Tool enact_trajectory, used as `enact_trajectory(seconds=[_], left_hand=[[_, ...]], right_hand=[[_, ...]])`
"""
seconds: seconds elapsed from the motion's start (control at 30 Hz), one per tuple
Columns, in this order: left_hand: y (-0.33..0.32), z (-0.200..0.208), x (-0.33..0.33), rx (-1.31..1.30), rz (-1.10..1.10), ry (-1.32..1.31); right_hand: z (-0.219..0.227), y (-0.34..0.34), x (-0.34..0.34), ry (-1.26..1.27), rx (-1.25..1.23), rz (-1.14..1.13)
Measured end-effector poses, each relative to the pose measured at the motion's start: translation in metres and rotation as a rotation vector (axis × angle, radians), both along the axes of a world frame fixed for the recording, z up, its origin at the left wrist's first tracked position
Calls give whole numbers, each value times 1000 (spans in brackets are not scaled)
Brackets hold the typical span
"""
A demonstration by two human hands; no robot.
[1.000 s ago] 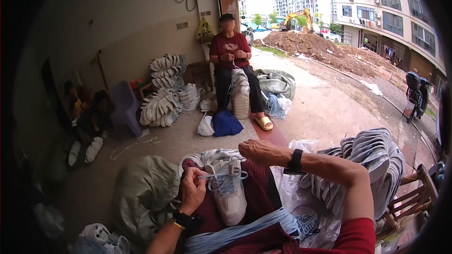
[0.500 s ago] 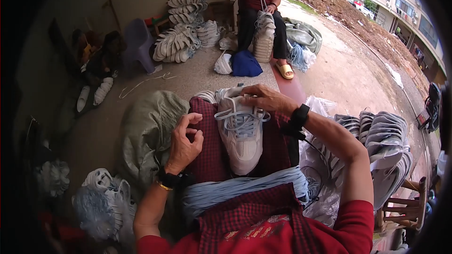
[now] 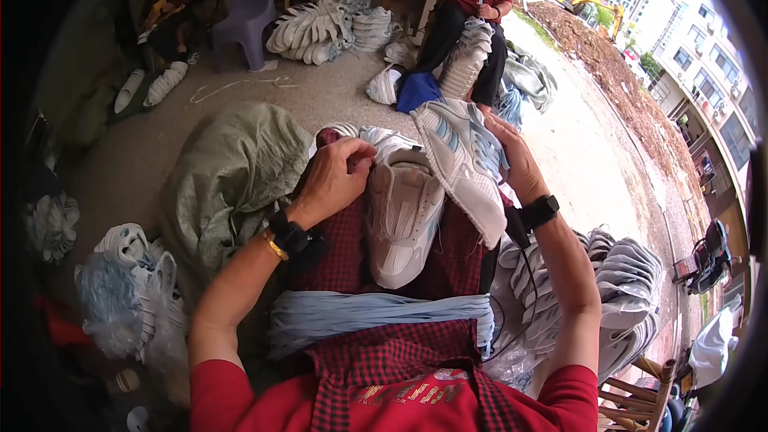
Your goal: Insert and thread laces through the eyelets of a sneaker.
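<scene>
My right hand [image 3: 518, 162] grips a white shoe upper [image 3: 464, 168] with light blue laces, tilted and raised off to the right. Below it, on the checked apron over my lap, lies another white shoe upper [image 3: 400, 228], toe toward me, with no lace seen in its eyelets. Beside its collar, my left hand [image 3: 340, 174] is closed, thumb and fingers curled together; what they hold, if anything, I cannot make out. More white uppers [image 3: 386, 141] lie behind the collar. Across my lap nearer me stretches a bundle of light blue laces [image 3: 384, 316].
A green woven sack [image 3: 236, 168] bulges to my left, near bagged white uppers [image 3: 120, 296]. Stacked uppers [image 3: 616, 288] stand at my right by a wooden chair [image 3: 640, 400]. Ahead, a seated person [image 3: 478, 0] holds laces over a stack of uppers; a purple chair [image 3: 246, 16] stands farther left.
My right hand has lifted the laced upper away to the right, uncovering the one beneath. My left hand has moved up and inward to the collar. The head view has shifted.
</scene>
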State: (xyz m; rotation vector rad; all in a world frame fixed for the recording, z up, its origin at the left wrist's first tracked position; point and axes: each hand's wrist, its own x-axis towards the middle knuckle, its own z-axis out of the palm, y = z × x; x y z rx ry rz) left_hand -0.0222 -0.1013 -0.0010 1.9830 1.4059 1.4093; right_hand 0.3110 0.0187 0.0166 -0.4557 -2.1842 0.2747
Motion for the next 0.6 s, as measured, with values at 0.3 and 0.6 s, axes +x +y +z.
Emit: enact_trajectory(seconds=[0.3, 0.6], left_hand=[[125, -19, 31, -403, -615, 730], [62, 71, -43, -335, -230, -55]], right_hand=[[10, -49, 10, 417, -955, -115], [-8, -49, 59, 738, -1282, 762]])
